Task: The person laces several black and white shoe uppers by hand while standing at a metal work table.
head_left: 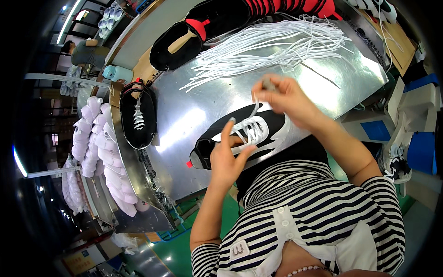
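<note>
A black and white sneaker (277,121) lies on the metal worktable, its white laces (253,131) crossed over the tongue. My left hand (225,156) grips the sneaker beside the lacing, thumb and forefinger on either side of the eyelet panel. Above the toe end, my right hand (285,98) is closed in a pinch on a white shoelace (255,109) that runs up taut from the shoe. A small greyish thing (268,84) also shows at the right fingers; blur hides what it is.
A pile of loose white shoelaces (272,48) covers the table's far part (173,99). Black and red shoes (177,46) line the far edge. Another black shoe (138,115) stands at the left. White shoe parts (110,157) hang beyond it. A person (90,53) is in the background.
</note>
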The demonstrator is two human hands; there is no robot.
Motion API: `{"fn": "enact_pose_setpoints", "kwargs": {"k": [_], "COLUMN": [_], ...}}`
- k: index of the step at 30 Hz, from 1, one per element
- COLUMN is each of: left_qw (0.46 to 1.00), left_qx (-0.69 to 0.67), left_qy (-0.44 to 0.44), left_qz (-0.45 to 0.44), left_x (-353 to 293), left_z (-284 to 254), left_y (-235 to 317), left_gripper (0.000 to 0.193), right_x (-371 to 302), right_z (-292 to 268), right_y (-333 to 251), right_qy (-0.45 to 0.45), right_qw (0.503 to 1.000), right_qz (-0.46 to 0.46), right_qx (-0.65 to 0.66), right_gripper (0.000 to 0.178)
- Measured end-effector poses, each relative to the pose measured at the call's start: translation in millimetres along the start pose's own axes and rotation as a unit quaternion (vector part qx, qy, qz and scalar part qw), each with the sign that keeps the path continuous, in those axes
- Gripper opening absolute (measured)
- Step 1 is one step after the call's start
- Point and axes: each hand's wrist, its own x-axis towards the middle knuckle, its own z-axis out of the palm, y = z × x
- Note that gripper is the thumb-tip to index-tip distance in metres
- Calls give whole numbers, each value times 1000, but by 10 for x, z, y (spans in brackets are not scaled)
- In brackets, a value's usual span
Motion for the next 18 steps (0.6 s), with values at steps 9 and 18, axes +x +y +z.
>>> {"fn": "enact_pose_setpoints", "kwargs": {"k": [9, 18], "left_qw": [985, 986], "left_qx": [104, -93], "left_qy": [-15, 8], "left_qz": [140, -135], "left_x": [4, 115], "left_z": [54, -104], "left_y": [-149, -94], "left_gripper": [84, 64], "right_x": [636, -268], "right_z": [-856, -11], "right_y": [-931, 262], "right_qy": [140, -280], "right_qw": [956, 954], "right_qz": [-257, 77], "right_qx": [-26, -78], "right_gripper": [19, 17]}}
